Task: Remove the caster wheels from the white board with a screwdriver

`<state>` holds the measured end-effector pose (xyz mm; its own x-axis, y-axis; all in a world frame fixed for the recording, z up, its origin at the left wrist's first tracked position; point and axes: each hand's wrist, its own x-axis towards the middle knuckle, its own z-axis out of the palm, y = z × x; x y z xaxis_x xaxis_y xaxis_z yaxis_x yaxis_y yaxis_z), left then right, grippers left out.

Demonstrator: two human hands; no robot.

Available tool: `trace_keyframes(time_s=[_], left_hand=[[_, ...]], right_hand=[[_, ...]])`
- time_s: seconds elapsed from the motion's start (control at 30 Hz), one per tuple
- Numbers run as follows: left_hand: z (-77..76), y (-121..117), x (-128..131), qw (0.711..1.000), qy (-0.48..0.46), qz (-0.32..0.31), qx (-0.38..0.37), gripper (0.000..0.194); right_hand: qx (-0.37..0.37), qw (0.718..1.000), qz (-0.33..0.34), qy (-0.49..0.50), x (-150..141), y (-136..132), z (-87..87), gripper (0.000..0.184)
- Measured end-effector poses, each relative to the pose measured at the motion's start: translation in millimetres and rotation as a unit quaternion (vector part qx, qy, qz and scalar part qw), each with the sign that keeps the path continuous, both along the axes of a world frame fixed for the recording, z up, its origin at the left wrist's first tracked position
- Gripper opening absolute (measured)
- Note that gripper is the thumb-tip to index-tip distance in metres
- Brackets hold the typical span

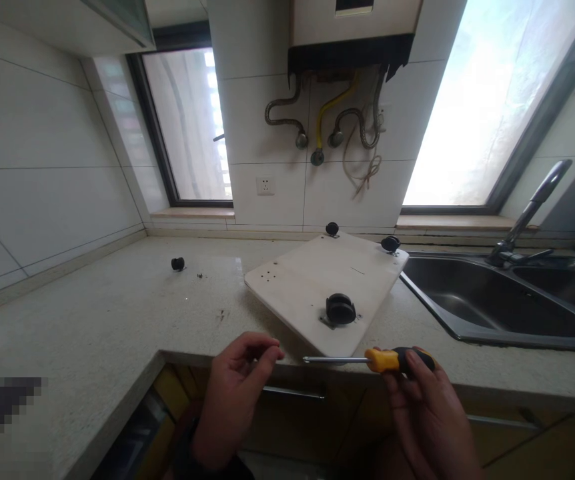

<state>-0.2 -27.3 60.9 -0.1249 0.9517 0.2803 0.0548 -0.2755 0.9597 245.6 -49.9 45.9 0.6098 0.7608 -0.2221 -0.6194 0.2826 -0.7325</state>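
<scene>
My right hand (425,407) is closed around the yellow and black handle of a screwdriver (387,360), whose metal shaft points left. Left of the tip, my left hand (240,393) has thumb and fingertips pinched together; whatever is between them, if anything, is too small to make out. Beyond both hands a white board (312,273) lies on the counter, its near corner close to the edge. Three black casters stand up on it: a near caster (340,309), a right caster (390,244) and a far caster (332,229). The left corner has only small holes.
A loose black caster (178,264) lies on the counter (117,300) at left, with small dark screws (200,275) beside it. To the right is a steel sink (487,293) with a faucet (530,213). A water heater (355,27) with hoses hangs on the wall.
</scene>
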Motion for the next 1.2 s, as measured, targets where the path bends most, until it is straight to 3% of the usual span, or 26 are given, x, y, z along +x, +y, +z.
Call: trace_keyframes(time_s=[0.1,0.2,0.37,0.5,0.73,0.97,1.2], left_hand=[[2.6,33,-37,0.995,0.081,0.038,0.039,0.028],[-2.5,87,-92,0.977,0.186,0.096,0.043,0.038],[-27.5,174,-190,0.929,0.324,0.177,-0.028,0.044],[-46.5,215,-237,0.898,0.372,0.219,-0.083,0.037],[-68.1,267,-254,0.866,0.431,0.227,-0.110,0.032],[-74.0,298,-260,0.850,0.470,0.212,-0.112,0.039],[-74.5,307,-264,0.848,0.480,0.202,-0.103,0.038]], right_hand=[[-0.001,1.000,-0.013,-0.002,7,0,-1.0,0.048],[-0.014,1.000,-0.025,0.003,14,0,-4.1,0.049],[-0.024,0.999,-0.030,0.002,26,3,-13.9,0.048],[-0.025,0.999,-0.039,0.006,33,9,-20.7,0.044],[-0.031,0.998,-0.049,0.029,35,23,-28.4,0.039],[-0.039,0.999,-0.019,0.026,41,33,-45.3,0.035],[-0.090,0.992,-0.042,0.071,32,38,-29.1,0.025]])
